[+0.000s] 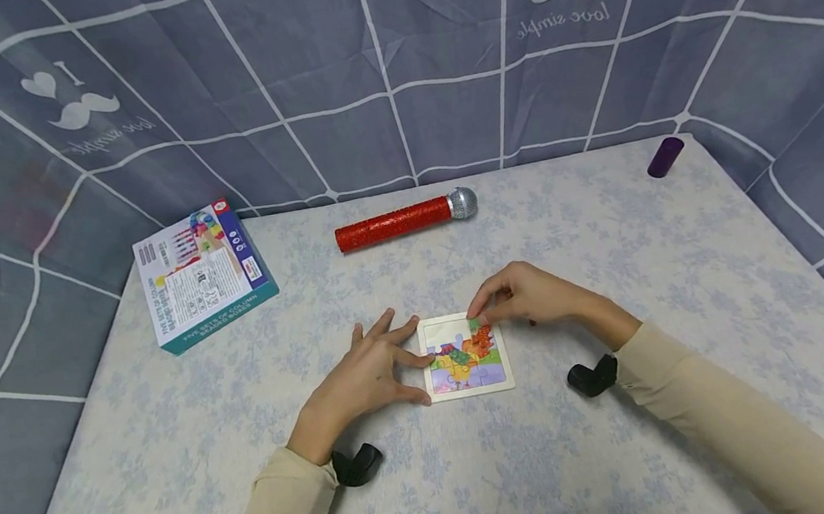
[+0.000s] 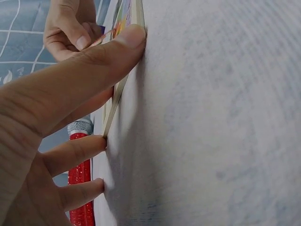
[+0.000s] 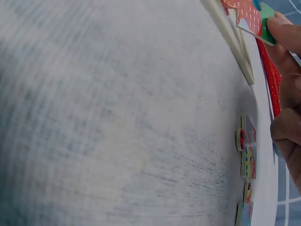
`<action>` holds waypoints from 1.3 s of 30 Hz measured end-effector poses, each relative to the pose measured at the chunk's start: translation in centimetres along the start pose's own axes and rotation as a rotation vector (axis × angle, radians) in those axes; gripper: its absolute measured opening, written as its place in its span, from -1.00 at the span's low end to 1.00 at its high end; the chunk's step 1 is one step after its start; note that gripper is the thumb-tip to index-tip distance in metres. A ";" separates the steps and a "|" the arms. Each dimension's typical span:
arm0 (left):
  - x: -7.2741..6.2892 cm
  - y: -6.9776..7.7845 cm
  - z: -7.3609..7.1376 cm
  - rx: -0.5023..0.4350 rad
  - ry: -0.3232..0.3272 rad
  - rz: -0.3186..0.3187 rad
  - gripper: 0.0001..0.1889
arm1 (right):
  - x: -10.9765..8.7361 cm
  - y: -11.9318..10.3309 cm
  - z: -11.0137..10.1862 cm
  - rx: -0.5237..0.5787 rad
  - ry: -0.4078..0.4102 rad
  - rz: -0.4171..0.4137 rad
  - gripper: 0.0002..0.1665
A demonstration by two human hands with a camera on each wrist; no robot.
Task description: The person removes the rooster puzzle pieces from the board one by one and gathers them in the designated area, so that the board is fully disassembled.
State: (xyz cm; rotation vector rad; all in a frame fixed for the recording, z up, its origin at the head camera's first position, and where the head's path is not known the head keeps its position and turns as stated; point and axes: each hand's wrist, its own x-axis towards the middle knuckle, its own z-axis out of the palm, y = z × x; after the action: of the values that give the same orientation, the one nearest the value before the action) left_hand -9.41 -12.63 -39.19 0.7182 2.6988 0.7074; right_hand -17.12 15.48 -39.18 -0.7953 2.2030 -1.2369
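A small square jigsaw puzzle with a pale frame (image 1: 508,368) lies on the table, its lower part filled with colourful pieces and bare board showing at the upper left. My left hand (image 1: 372,366) spreads its straight fingers along the frame's left side. The thumb rests on the lower left corner, and one fingertip reaches onto the pieces. Over the upper right of the puzzle, my right hand (image 1: 525,294) pinches a green and red puzzle piece (image 3: 254,21) between thumb and fingertips. In the right wrist view this piece is tilted above the frame.
Loose puzzle pieces (image 3: 248,148) lie on the table by my right hand, mostly hidden in the head view. Behind the puzzle is a red glittery microphone (image 1: 401,223). A boxed bead set (image 1: 202,271) sits at the back left, a purple cylinder (image 1: 665,157) at the back right.
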 end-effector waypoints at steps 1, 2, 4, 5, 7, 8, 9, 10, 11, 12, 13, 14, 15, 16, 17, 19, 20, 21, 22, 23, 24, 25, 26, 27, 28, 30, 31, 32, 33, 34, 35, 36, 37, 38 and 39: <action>0.0 0.0 0.0 -0.002 -0.001 -0.001 -0.42 | -0.1 0.1 -0.1 0.011 0.004 0.011 -0.87; 0.0 0.0 0.0 -0.003 -0.001 0.000 -0.42 | -0.3 0.1 -0.3 0.025 0.010 0.028 -0.87; 0.0 0.0 0.0 -0.009 0.001 -0.002 -0.41 | -0.7 0.2 -0.8 0.051 0.020 0.064 -0.86; -0.1 0.0 0.0 -0.012 0.002 -0.003 -0.41 | -1.0 0.3 -1.1 0.057 0.027 0.082 -0.86; -0.1 0.0 0.1 -0.013 0.005 -0.002 -0.41 | -1.6 0.6 -1.8 0.063 0.043 0.115 -0.84; -0.1 0.0 0.1 -0.010 0.006 -0.003 -0.40 | -2.0 0.8 -2.2 0.063 0.049 0.132 -0.83; -0.1 -0.1 0.1 -0.010 0.007 -0.004 -0.40 | -2.4 1.1 -2.5 0.065 0.057 0.148 -0.82; -0.1 -0.1 0.2 -0.008 0.008 -0.005 -0.40 | -2.8 1.3 -2.9 0.055 0.067 0.161 -0.81; -0.1 -0.1 0.2 -0.006 0.009 -0.005 -0.40 | -3.3 1.6 -3.2 0.047 0.076 0.173 -0.81; -0.1 0.0 0.2 -0.004 0.010 -0.004 -0.41 | -3.7 1.9 -3.5 0.034 0.085 0.180 -0.81; -0.1 0.0 0.2 -0.004 0.010 -0.004 -0.41 | -4.2 2.2 -3.9 0.023 0.093 0.191 -0.81; -0.1 0.0 0.2 -0.006 0.009 -0.006 -0.41 | -4.7 2.5 -4.2 0.016 0.099 0.200 -0.81; -0.1 0.0 0.2 -0.008 0.010 -0.005 -0.41 | -5.2 2.7 -4.5 0.010 0.106 0.208 -0.81; -0.1 0.0 0.2 -0.010 0.009 -0.005 -0.41 | -5.7 3.0 -4.8 0.001 0.114 0.217 -0.81; -0.1 0.0 0.2 -0.011 0.009 -0.003 -0.42 | -6.2 3.3 -5.1 -0.003 0.122 0.225 -0.81; 0.0 0.0 0.2 -0.017 0.005 -0.004 -0.41 | -7.1 3.7 -5.8 -0.010 0.142 0.244 -0.81; 0.0 0.0 0.2 -0.017 0.004 -0.005 -0.41 | -7.6 3.9 -6.0 -0.013 0.152 0.252 -0.80; 0.0 -0.1 0.2 -0.018 0.004 -0.004 -0.41 | -7.9 4.2 -6.3 -0.017 0.161 0.259 -0.80; 0.0 -0.1 0.2 -0.018 0.003 -0.004 -0.41 | -8.3 4.4 -6.5 -0.021 0.167 0.265 -0.80; -0.1 -0.1 0.2 -0.017 0.004 -0.001 -0.41 | -8.5 4.6 -6.7 -0.029 0.172 0.271 -0.79; -0.1 -0.1 0.2 -0.017 0.003 -0.001 -0.41 | -8.7 4.8 -6.9 -0.035 0.176 0.277 -0.79; -0.1 -0.2 0.2 -0.017 0.005 0.002 -0.41 | -8.9 4.9 -7.0 -0.042 0.177 0.282 -0.79; -0.1 -0.2 0.2 -0.018 0.007 0.003 -0.41 | -9.0 5.1 -7.1 -0.050 0.179 0.287 -0.79; -0.2 -0.2 0.2 -0.019 0.009 0.005 -0.41 | -9.0 5.2 -7.2 -0.058 0.181 0.290 -0.79; -0.2 -0.2 0.2 -0.019 0.011 0.009 -0.41 | -9.1 5.3 -7.3 -0.072 0.186 0.294 -0.79; -0.2 -0.2 0.3 -0.026 0.014 0.011 -0.41 | -9.2 5.3 -7.4 -0.096 0.200 0.301 -0.80; -0.2 -0.2 0.3 -0.027 0.015 0.009 -0.41 | -9.2 5.3 -7.4 -0.110 0.206 0.302 -0.81; -0.2 -0.2 0.3 -0.028 0.015 0.010 -0.42 | -9.2 5.3 -7.4 -0.119 0.211 0.300 -0.81; -0.2 -0.2 0.3 -0.030 0.014 0.009 -0.42 | -9.2 5.2 -7.4 -0.128 0.214 0.299 -0.82; -0.2 -0.2 0.3 -0.031 0.013 0.008 -0.42 | -9.2 5.1 -7.4 -0.136 0.217 0.298 -0.82; -0.2 -0.1 0.2 -0.034 0.009 0.005 -0.42 | -9.2 5.0 -7.4 -0.143 0.219 0.297 -0.82; -0.2 -0.1 0.2 -0.034 0.007 0.004 -0.41 | -9.1 4.9 -7.4 -0.153 0.221 0.294 -0.82; -0.2 -0.2 0.2 -0.035 0.005 0.002 -0.41 | -9.1 4.8 -7.4 -0.161 0.225 0.294 -0.83; -0.2 -0.2 0.2 -0.038 0.004 0.004 -0.41 | -9.1 4.7 -7.3 -0.172 0.230 0.294 -0.83; -0.2 -0.2 0.2 -0.041 0.002 0.002 -0.41 | -9.1 4.6 -7.3 -0.184 0.236 0.296 -0.84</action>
State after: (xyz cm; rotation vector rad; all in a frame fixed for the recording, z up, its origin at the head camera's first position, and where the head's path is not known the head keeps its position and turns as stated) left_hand -9.28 -12.78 -39.41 0.7112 2.6776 0.7618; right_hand -16.61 27.96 -38.60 -0.3821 2.5424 -1.0358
